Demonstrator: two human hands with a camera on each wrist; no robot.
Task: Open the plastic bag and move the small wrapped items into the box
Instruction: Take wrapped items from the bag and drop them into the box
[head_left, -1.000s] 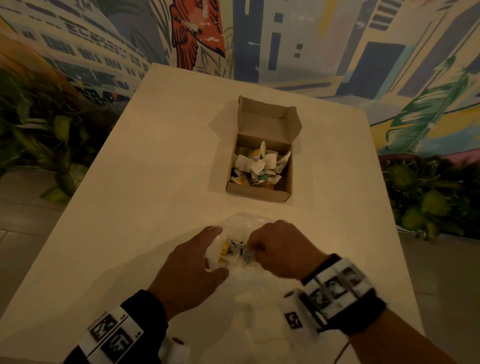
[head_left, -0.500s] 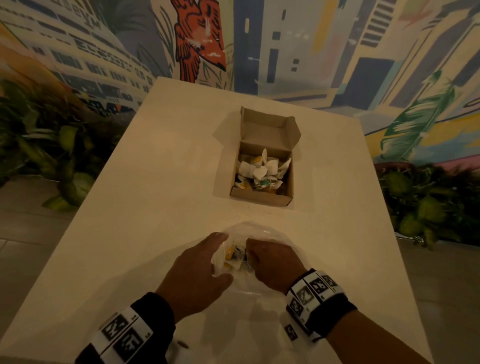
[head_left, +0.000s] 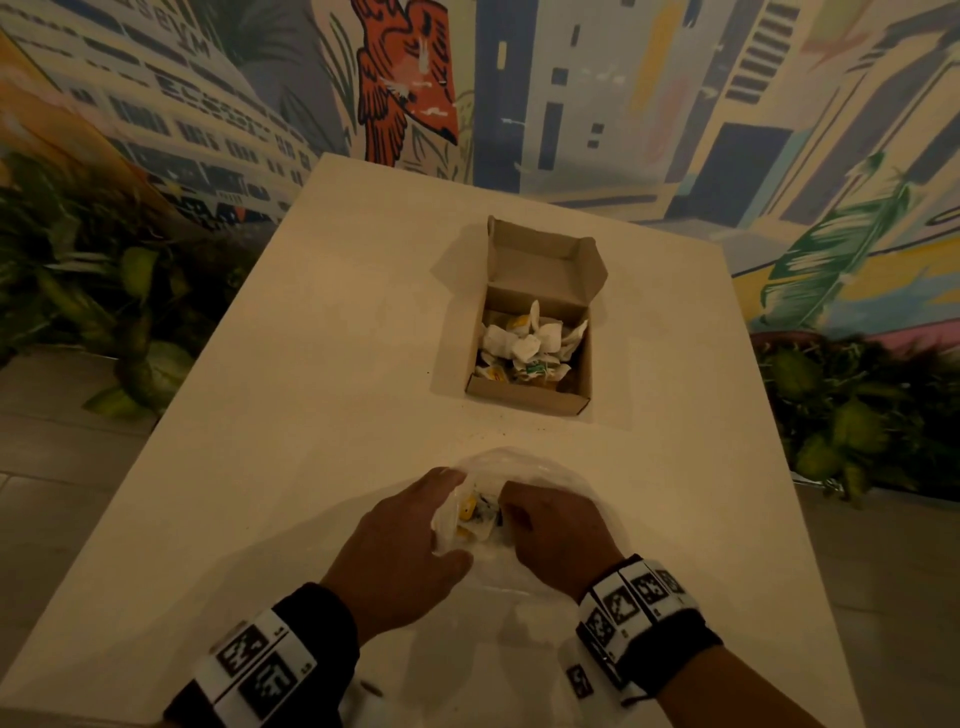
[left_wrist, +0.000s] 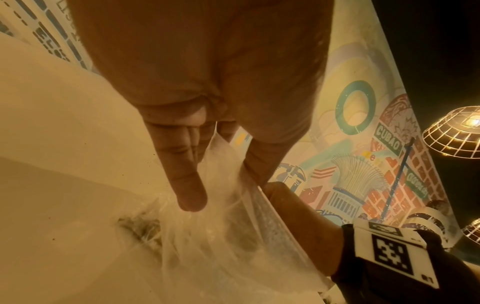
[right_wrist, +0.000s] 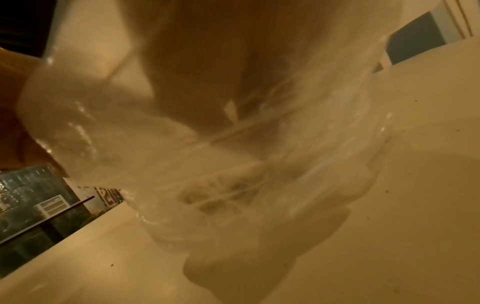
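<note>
A clear plastic bag (head_left: 524, 467) lies on the white table (head_left: 322, 395) near its front edge, with a few small wrapped items (head_left: 470, 512) inside. My left hand (head_left: 410, 540) pinches the bag's (left_wrist: 228, 216) film between thumb and fingers (left_wrist: 187, 185), holding its mouth up. My right hand (head_left: 550, 530) is curled at the bag's mouth, fingertips against the wrapped items. In the right wrist view that hand shows only as a blur through the film (right_wrist: 259, 164). Farther back stands the open cardboard box (head_left: 530, 400), with several wrapped items (head_left: 524, 345) in it.
The box's lid flap (head_left: 540, 260) stands up at its far side. Leafy plants (head_left: 852, 415) flank the table on both sides, and a painted mural wall (head_left: 571, 93) rises behind it. Small dark crumbs dot the tabletop between box and bag.
My two hands have drawn closer together over the bag. The right hand has pushed left toward the wrapped items. The bag's film now bulges up beyond the fingers.
</note>
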